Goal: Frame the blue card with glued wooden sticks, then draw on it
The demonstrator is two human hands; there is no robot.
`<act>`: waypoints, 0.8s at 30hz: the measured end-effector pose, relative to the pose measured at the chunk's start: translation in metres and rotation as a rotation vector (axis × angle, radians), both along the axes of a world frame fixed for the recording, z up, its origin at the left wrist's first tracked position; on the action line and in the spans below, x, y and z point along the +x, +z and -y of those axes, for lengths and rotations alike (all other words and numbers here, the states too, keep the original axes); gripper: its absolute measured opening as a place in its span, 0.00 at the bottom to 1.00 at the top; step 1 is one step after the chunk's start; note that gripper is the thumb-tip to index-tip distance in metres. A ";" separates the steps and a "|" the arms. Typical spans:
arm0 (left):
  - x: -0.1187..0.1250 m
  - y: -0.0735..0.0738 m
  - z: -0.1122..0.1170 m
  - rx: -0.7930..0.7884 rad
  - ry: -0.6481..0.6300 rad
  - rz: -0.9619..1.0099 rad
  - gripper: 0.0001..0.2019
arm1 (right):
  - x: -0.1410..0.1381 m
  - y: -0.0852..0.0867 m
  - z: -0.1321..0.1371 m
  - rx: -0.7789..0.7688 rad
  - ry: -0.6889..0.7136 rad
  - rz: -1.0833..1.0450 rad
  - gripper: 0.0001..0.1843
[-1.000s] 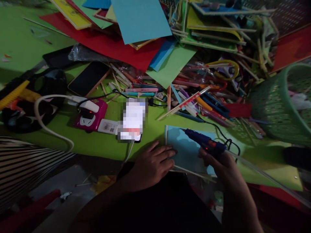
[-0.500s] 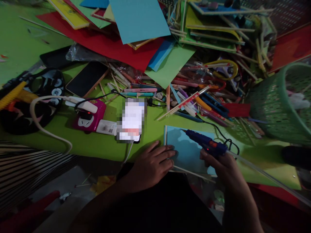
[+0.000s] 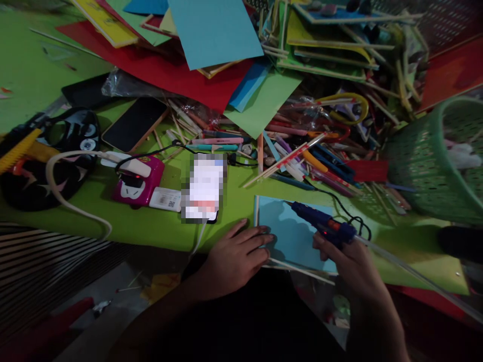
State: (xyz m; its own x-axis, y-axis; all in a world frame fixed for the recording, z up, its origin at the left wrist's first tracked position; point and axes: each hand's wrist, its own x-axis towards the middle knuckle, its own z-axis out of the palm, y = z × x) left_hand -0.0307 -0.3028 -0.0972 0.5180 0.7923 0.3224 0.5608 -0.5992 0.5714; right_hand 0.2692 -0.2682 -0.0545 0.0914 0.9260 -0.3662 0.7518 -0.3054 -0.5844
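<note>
My left hand (image 3: 236, 254) lies flat with fingers stretched out, pressing the left edge of a light blue card (image 3: 290, 234) on the green table (image 3: 158, 221). My right hand (image 3: 349, 261) is closed round the grip of a blue hot glue gun (image 3: 322, 225), whose nozzle points left over the card's upper edge. Thin wooden sticks (image 3: 298, 269) border the card's left and near edges. A black cord (image 3: 345, 213) runs from the gun toward the pile behind.
Behind lie heaped coloured paper sheets (image 3: 215, 30), pens and sticks (image 3: 302, 151) and yellow-handled scissors (image 3: 347, 105). A green mesh basket (image 3: 426, 161) stands at right. At left are a pink power strip (image 3: 139, 178), a dark phone (image 3: 134, 123), a blurred phone (image 3: 204, 186) and a white cable (image 3: 71, 201).
The glue gun and my right hand have shifted a little to the right along the card. My left hand stays pressed on the card's left edge.
</note>
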 end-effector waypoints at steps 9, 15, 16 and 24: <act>0.002 0.001 0.000 -0.034 0.006 0.004 0.07 | -0.013 0.002 -0.003 -0.018 -0.003 -0.049 0.29; 0.001 0.002 -0.001 -0.027 -0.002 0.019 0.05 | 0.004 -0.002 0.002 -0.033 -0.067 -0.072 0.25; 0.001 0.002 -0.001 -0.026 -0.001 0.021 0.05 | 0.007 -0.002 0.004 -0.032 -0.079 -0.102 0.23; 0.001 0.004 -0.002 -0.019 0.011 0.017 0.04 | 0.003 0.004 0.001 0.018 -0.045 -0.215 0.24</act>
State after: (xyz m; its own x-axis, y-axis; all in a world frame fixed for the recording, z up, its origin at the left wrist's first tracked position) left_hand -0.0294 -0.3010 -0.0935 0.5038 0.8039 0.3160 0.5575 -0.5820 0.5920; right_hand 0.2717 -0.2692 -0.0501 0.0543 0.9293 -0.3653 0.5950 -0.3239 -0.7355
